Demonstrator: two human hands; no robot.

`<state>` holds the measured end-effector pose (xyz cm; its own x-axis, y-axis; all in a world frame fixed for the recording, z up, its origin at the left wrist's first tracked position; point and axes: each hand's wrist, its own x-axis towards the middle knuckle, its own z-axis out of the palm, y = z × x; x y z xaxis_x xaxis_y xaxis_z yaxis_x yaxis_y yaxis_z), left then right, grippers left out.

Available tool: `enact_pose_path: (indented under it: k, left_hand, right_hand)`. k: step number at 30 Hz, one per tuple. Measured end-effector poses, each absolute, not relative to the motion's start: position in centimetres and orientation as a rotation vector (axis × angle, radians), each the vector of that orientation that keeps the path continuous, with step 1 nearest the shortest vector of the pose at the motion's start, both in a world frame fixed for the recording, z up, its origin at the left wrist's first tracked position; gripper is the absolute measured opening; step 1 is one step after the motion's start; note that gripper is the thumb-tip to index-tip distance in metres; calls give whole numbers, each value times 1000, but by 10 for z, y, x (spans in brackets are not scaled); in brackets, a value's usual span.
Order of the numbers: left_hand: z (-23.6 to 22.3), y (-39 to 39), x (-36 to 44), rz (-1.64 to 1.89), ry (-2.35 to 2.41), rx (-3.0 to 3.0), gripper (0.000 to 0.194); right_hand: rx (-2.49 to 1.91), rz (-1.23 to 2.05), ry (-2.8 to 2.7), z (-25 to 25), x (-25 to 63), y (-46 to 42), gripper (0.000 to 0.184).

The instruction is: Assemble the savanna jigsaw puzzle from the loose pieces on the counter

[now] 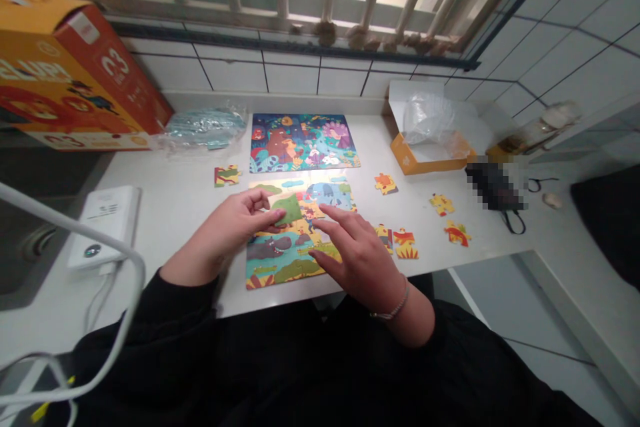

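Note:
My left hand (247, 219) pinches a green puzzle piece (286, 209) between thumb and fingers, just above a partly joined jigsaw puzzle (273, 250) with a hippo and an elephant. Over the right part of that puzzle hovers my right hand (353, 243), its fingers apart and nothing in them. Loose puzzle pieces lie around: one (227, 175) to the left, one (385, 183) to the right, and a piece with a yellow plant (406, 243) beside my right hand. Behind stands a fully joined dark blue animal puzzle (305, 141), lying flat.
A large orange box (75, 80) and a plastic-wrapped teal packet (205, 129) are at the back left. An open small box (430, 159) holds clear plastic at the back right. On the left lie a white power bank (106, 223) and a white cable (135, 293).

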<state>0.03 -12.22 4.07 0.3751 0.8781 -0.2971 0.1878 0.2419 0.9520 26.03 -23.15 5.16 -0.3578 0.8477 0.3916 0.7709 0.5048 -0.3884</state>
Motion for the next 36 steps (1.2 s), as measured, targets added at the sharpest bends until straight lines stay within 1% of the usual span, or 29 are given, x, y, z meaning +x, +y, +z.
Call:
enact_pose_path:
  k: [2, 6, 8, 10, 12, 15, 16, 17, 19, 22, 25, 28, 36]
  left_hand:
    - [37, -128, 16, 572, 1024, 1252, 47]
    - [33, -132, 30, 479, 883, 1357, 49]
    - [33, -132, 31, 459, 838, 1386, 46]
    - [34, -133, 29, 436, 793, 1395, 41]
    - [36, -134, 28, 425, 757, 1430, 40]
    - [38, -132, 25, 484, 862, 1596, 57]
    - [38, -130, 22, 524, 947, 1694, 59]
    - [38, -128, 20, 573, 1044, 1806, 57]
    - [37, -120, 13, 673, 1217, 2028, 43]
    - [34, -111, 2, 746, 1374, 2190, 31]
    - [31, -106, -5, 709, 1441, 2197, 29]
    - [30, -107, -5, 665, 1397, 2216, 27]
    - [25, -108, 0, 592, 1261, 2281, 24]
  right_hand:
    - [-1277, 188, -2243, 53, 259, -218, 41]
    - [-1227, 246, -2276, 49, 261, -201, 19]
    - [-1210, 287, -2263, 46, 264, -199, 16]
    - [-1190, 326, -2244, 44, 269, -198, 19]
    - [-1198, 354, -2240, 42, 277, -194, 25]
    - [-1304, 312, -2223, 39, 300, -175, 30]
    - [-1358, 270, -2206, 36, 310, -165, 31]
    - [-1417, 224, -2188, 33, 321, -155, 32]
    - [-1529, 170, -2173, 24, 343, -134, 32]
    - [-1606, 190, -2200, 10, 365, -111, 30]
    - [-1604, 204, -2223, -1, 372, -104, 29]
    - [-1601, 180, -2213, -6, 372, -105, 29]
    - [-1595, 165, -2274, -3, 374, -108, 35]
